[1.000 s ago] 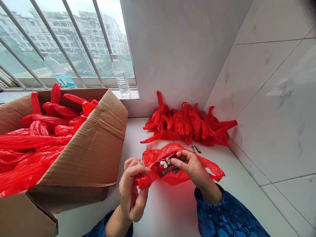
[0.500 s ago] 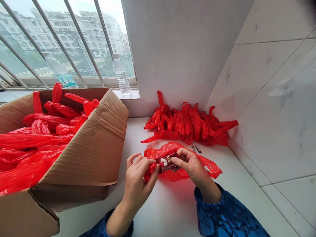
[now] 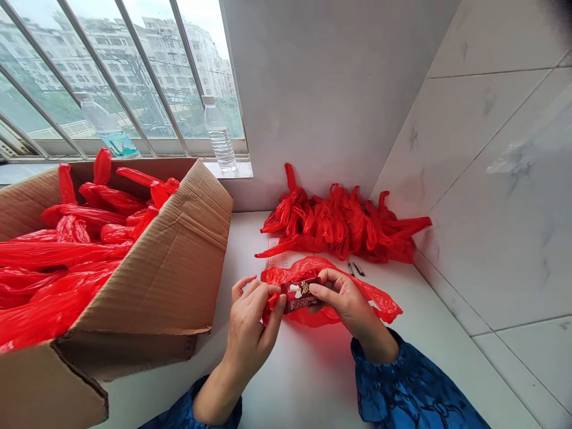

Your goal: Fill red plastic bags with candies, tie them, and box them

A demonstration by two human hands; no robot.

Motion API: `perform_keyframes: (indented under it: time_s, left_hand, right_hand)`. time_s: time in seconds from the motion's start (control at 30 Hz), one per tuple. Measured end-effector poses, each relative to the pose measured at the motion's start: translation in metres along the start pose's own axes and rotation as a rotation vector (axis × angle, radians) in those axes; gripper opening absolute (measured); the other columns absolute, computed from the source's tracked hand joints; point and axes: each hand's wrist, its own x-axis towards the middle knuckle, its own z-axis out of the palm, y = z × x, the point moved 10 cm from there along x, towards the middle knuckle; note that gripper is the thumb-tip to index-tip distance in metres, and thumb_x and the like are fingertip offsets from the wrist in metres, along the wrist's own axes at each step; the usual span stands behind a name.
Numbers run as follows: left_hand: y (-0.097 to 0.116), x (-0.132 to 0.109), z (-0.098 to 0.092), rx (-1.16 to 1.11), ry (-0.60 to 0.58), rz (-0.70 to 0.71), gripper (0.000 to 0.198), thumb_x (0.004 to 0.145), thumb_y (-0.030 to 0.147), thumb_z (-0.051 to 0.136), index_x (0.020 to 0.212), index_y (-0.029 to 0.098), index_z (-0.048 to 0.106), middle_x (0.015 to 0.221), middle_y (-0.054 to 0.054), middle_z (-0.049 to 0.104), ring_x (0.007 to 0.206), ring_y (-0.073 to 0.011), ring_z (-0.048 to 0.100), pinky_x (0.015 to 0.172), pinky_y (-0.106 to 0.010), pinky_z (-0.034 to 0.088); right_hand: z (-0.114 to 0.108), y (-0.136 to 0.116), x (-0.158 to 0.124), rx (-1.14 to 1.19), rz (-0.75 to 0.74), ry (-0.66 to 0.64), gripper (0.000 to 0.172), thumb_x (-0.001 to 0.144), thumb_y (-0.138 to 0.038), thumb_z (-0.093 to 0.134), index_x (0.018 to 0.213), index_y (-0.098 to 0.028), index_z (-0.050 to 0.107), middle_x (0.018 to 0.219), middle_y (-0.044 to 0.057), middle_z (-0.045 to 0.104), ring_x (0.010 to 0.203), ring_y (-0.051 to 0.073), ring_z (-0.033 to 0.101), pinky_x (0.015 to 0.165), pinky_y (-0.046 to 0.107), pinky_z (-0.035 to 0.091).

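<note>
Maroon packet (image 3: 295,296) lies pinched in the right fingers (image 3: 325,294), beside the left fingers (image 3: 272,323).

The right hand (image 3: 348,304) hides one end of the packet (image 3: 295,298); its smallest print is too fine to read. Red bags (image 3: 344,226) cover part of the paper (image 3: 279,260). The left edge cuts off the box (image 3: 170,262), the bottom edge both sleeves (image 3: 415,387). Two dark objects (image 3: 358,269) are too small to tell.

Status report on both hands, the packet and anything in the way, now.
Left hand pinching red bag. Right hand gripping dark red packet, printed side showing. Cardboard box off left, apart from both hands.
</note>
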Motion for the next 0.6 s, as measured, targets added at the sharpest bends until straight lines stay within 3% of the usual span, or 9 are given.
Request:
perform_keyframes:
  time_s: [0.6]
  left_hand:
    - [-0.0007,-0.0008,-0.0005,-0.029,-0.002,-0.001,0.012,0.098,0.015,0.049,0.09,0.021,0.054,0.07,0.004,0.06,0.065,-0.0151,0.053,0.098,-0.043,0.038]
  right_hand:
    - [0.002,0.0025,-0.0002,-0.004,0.009,-0.022,0.042,0.07,-0.046,0.088,0.073,-0.019,0.056,0.075,-0.001,0.072,0.068,0.016,0.07,0.06,0.026,0.06]
